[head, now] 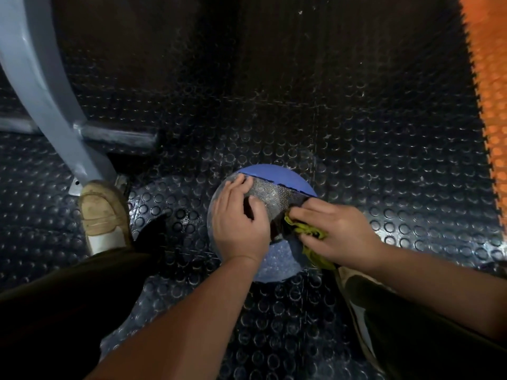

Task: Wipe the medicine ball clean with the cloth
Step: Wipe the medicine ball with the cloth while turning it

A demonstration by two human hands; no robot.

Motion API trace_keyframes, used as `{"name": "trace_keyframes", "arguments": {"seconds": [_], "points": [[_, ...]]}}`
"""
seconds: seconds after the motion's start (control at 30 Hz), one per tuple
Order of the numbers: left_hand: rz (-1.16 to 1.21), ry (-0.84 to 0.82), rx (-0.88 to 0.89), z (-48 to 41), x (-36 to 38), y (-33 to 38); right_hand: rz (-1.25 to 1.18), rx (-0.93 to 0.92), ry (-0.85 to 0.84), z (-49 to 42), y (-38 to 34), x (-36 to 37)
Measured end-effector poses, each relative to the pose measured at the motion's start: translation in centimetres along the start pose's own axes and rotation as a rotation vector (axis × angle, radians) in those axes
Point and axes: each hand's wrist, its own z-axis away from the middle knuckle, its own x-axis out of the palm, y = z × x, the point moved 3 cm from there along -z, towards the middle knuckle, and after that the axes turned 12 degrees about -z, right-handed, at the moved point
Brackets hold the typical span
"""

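Observation:
A blue and black medicine ball (277, 178) with a textured grey band sits on the studded black rubber floor between my legs. My left hand (240, 220) lies flat on its upper left side, fingers spread over the surface. My right hand (337, 231) grips a bunched yellow-green cloth (307, 229) and presses it against the ball's right side. Part of the cloth hangs down below my right hand. The ball's lower half is mostly hidden by my hands and wrists.
My tan shoe (103, 215) stands left of the ball, beside a grey metal frame leg (55, 105) with a floor bar. An orange studded mat (488, 91) runs along the far right. My dark trouser legs fill the lower corners.

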Motion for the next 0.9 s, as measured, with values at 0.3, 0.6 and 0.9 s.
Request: {"name": "trace_keyframes", "arguments": {"seconds": [0.3,0.6,0.9], "points": [[-0.013,-0.004,-0.089,-0.7,0.0,0.5,0.099,0.228,0.026,-7.6,2.5,-1.0],[-0.054,-0.097,-0.126,-2.5,0.7,2.6,-0.016,0.242,0.153,-0.7,1.3,-1.2],[-0.031,-0.070,-0.077,-1.8,0.3,1.7,-0.069,0.400,0.174,-6.9,3.1,-2.2]]}}
